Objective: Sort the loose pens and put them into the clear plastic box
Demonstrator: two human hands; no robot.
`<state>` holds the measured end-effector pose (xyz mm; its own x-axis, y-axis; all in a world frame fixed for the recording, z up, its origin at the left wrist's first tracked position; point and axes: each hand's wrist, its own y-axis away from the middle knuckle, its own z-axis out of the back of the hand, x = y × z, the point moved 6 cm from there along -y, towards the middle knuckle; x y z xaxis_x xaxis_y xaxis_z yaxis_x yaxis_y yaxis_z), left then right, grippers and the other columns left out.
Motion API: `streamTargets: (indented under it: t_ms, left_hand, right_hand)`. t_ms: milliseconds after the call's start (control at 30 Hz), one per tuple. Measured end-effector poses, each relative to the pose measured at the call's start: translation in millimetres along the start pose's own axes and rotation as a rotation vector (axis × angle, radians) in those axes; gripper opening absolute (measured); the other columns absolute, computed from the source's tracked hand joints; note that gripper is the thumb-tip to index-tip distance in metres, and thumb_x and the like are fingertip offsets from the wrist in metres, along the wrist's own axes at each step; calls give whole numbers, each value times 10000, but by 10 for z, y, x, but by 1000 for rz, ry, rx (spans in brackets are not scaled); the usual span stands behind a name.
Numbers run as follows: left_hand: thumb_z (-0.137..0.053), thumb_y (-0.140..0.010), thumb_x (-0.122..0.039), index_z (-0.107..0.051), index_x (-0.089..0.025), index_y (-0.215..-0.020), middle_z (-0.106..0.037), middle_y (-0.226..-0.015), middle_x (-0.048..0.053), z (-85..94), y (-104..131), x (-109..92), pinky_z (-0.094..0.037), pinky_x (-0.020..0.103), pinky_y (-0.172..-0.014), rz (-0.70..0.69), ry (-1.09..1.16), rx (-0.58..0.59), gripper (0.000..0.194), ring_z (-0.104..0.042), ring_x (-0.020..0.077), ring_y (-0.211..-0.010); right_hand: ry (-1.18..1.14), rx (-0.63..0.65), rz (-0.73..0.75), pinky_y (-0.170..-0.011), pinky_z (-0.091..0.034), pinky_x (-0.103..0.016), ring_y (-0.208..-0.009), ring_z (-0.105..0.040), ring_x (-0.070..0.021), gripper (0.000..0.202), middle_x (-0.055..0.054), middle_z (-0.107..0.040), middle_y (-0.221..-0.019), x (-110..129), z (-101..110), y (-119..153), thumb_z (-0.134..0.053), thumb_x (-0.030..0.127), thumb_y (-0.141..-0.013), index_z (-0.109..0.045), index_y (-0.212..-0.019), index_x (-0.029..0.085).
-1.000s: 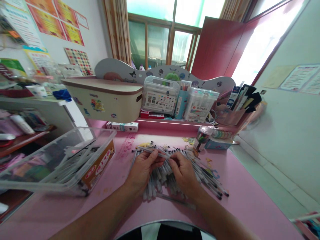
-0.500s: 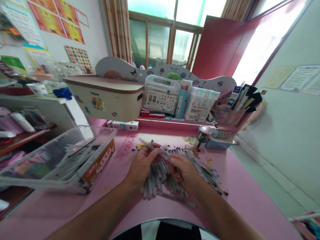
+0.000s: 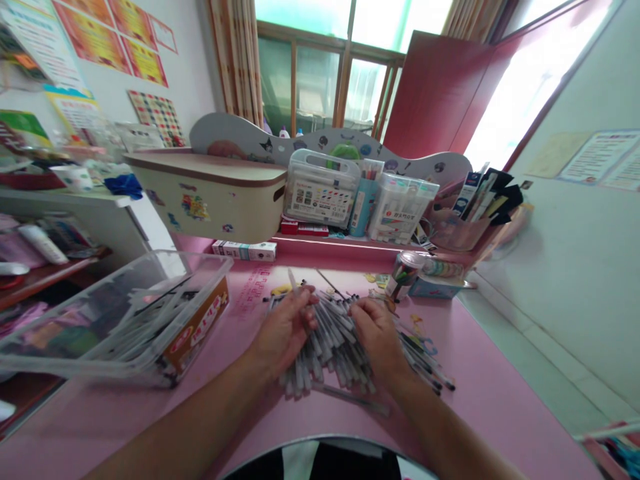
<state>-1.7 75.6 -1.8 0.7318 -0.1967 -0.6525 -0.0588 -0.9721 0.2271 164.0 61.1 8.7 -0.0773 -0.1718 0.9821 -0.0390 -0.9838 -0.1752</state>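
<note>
My left hand [image 3: 290, 327] is closed on a translucent pen barrel [image 3: 292, 277], whose pale end sticks up past the fingers. My right hand [image 3: 375, 330] pinches the near end of a thin dark pen refill [image 3: 330, 283], which slants away to the upper left. The hands are apart, both above a heap of clear pens [image 3: 333, 340] on the pink desk [image 3: 220, 413]. Darker pens [image 3: 425, 363] lie to the right, partly behind my right hand. One loose pen [image 3: 350, 398] lies crosswise at the near side of the heap.
A clear plastic bin [image 3: 200, 327] holding many pens stands at left. Behind the heap, a shelf carries a lidded cream box [image 3: 215, 200], marker cases [image 3: 323, 193] and a pen holder [image 3: 460, 227]. A clear jar [image 3: 404, 273] stands at the right back of the desk.
My hands were together on one pen; now they are apart. The right hand moved right with a thin dark refill, and the barrel in the left hand has tilted more upright.
</note>
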Motion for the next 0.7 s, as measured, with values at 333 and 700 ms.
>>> streamTargets:
  t_ms: [333, 700]
  left_hand:
    - [-468, -981, -197, -619, -130, -721, -724, -856, 110, -14, 80, 269, -610, 323, -702, 250, 11, -11, 308, -721, 187, -765]
    - [-433, -964, -112, -671, -85, -843, -697, -687, 94, -145, 242, 439, -591, 284, -612, 488, 82, 34, 269, -698, 173, -596]
  right_hand:
    - [166, 106, 249, -672, -401, -275, -716, -469, -165, 332, 13, -487, -767, 236, -138, 159, -428, 118, -670, -562, -960, 208]
    - [529, 80, 588, -830, -488, -355, -907, -601, -209, 238, -69, -630, -986, 249, -245, 268, -368, 121, -970, -552, -1094, 207]
